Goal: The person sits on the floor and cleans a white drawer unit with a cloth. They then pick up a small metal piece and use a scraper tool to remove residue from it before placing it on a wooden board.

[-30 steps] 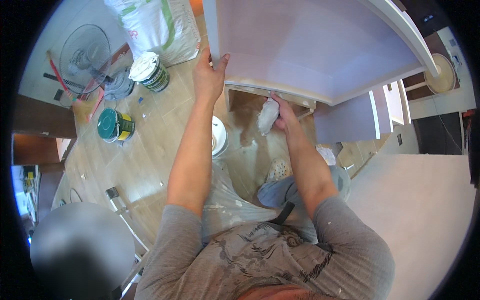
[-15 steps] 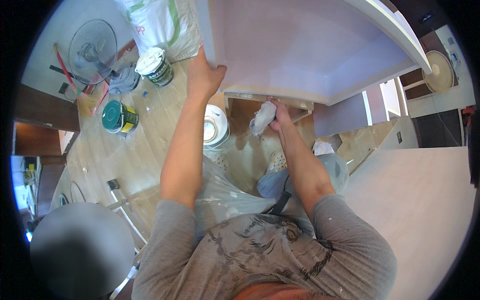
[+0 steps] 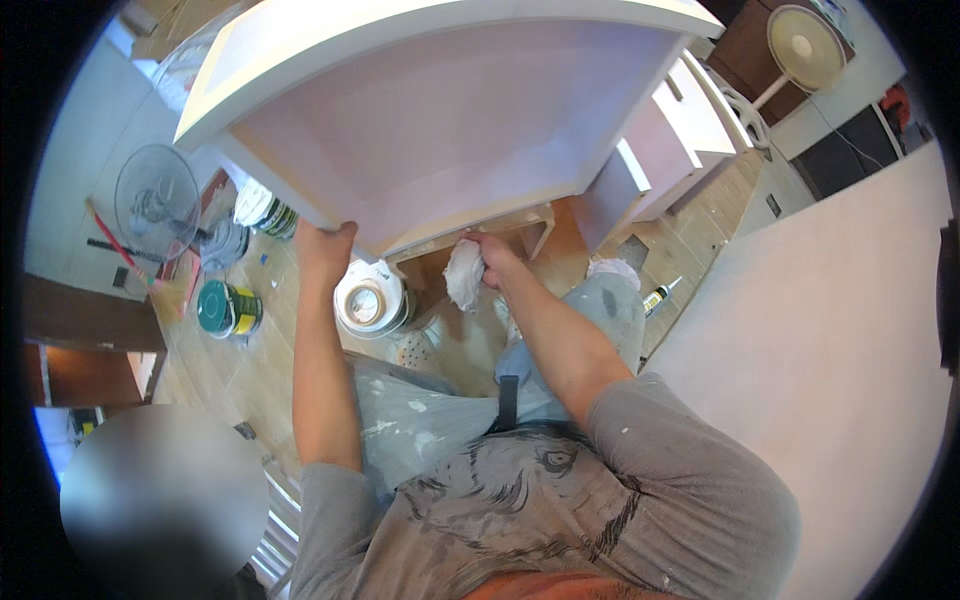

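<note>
Left hand (image 3: pixel 322 250) clamped on the white cabinet (image 3: pixel 440 120) edge at 10 o'clock, right hand (image 3: pixel 492 258) fisted around a rag (image 3: pixel 462 275), so a slipped grip could tip it onto the paint cans (image 3: pixel 372 300).

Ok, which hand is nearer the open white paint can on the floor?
Left. The left hand grips the panel's edge just up-left of the white paint can; the right hand, holding a white rag, is farther off to its right.
</note>
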